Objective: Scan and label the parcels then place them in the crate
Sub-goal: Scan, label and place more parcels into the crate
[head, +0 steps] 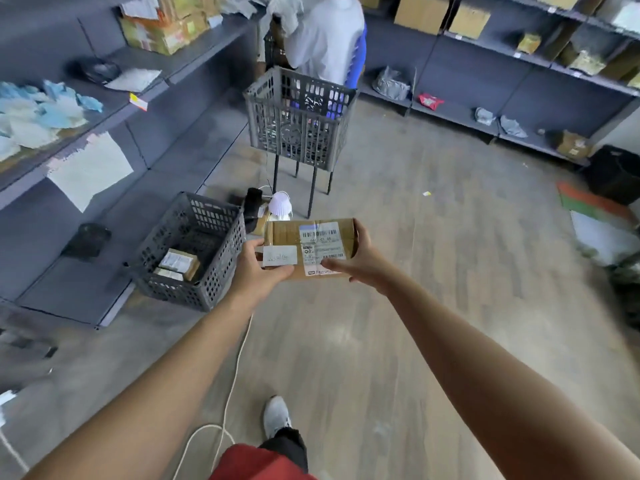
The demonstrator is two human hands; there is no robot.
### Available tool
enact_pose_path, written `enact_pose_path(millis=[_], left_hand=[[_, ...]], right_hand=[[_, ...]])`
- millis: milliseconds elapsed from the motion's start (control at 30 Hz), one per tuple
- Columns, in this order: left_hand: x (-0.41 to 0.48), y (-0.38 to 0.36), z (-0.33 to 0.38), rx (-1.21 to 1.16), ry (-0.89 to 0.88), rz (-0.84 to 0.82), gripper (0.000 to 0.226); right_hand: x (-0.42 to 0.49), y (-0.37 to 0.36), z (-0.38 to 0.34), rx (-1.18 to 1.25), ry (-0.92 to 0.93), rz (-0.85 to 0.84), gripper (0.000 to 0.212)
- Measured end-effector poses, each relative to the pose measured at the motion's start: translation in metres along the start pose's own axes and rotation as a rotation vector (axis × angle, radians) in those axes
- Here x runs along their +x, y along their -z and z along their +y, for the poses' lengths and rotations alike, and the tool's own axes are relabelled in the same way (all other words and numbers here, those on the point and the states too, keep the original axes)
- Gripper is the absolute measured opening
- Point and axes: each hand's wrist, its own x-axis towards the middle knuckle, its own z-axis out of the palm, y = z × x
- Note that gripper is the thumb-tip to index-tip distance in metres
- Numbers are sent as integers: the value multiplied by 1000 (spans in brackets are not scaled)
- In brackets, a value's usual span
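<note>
1. The left hand [256, 275] grips the near left corner of the parcel [294, 233]. Its thumb lies across the top, and the other fingers wrap the left end and go out of sight beneath.
2. The right hand [363, 259] holds the opposite end. Its thumb stretches flat along the near edge, while its fingers [360, 230] curl up round the right side of the box.
3. The parcel is a brown cardboard box, held roughly level in the air between the two hands, above the wooden floor [398, 341].
4. A small white label [280, 255] sits on the box top just beyond the left thumb tip, touching it. The writing on it is too blurred to read.
5. A larger shipping label [320, 245] with barcodes lies between the two thumbs, and the right thumb tip rests on its near part.
6. The crate [227, 251], grey and perforated, stands on the floor just left of the left-hand fingers, close to them but apart.
7. Small boxes [180, 263] lie inside it at the bottom.
8. Beyond the fingertips, a taller grey basket [298, 133] stands on thin black legs, with a person in a white shirt [325, 36] behind it.
9. A white cable [235, 368] trails over the floor below the left forearm.
10. Grey shelves [485, 84] run along both sides, well away from either hand.
</note>
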Motion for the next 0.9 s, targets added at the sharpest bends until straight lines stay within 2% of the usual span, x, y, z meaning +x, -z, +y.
enact_pose_path(millis=[233, 367, 633, 800, 900], left_hand=[[93, 41, 21, -97, 72, 191, 65], [146, 69, 21, -82, 130, 311, 59], [289, 103, 10, -73, 241, 530, 57], [389, 111, -9, -132, 421, 698, 72], [437, 116, -29, -172, 488, 772, 78]], right_hand=[[138, -18, -71, -90, 90, -184, 113], [209, -43, -110, -176, 136, -280, 133], [406, -103, -162, -223, 215, -540, 122], [536, -140, -193, -286, 254, -757, 98], [600, -173, -199, -329, 221, -844, 104]])
